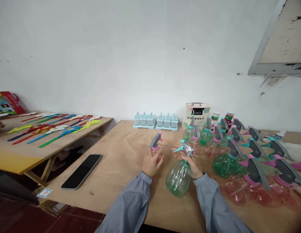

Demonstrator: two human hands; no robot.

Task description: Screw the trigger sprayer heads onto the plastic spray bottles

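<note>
One green spray bottle (178,179) is tilting over the tabletop (116,184), our right hand (192,167) gripping its neck, while our left hand (151,162) is curling around a pink spray bottle (155,147). Other spray bottles (234,150) are crowding our right; a phone (81,171) is lying to our left.

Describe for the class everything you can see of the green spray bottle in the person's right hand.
The green spray bottle has a rounded, see-through body that looks like plastic, and a grey spray head with a teal part pointing left in the picture. It leans slightly, its head to the right of its base. The right hand grips it near the neck. Whether its base touches the table is unclear.
</note>
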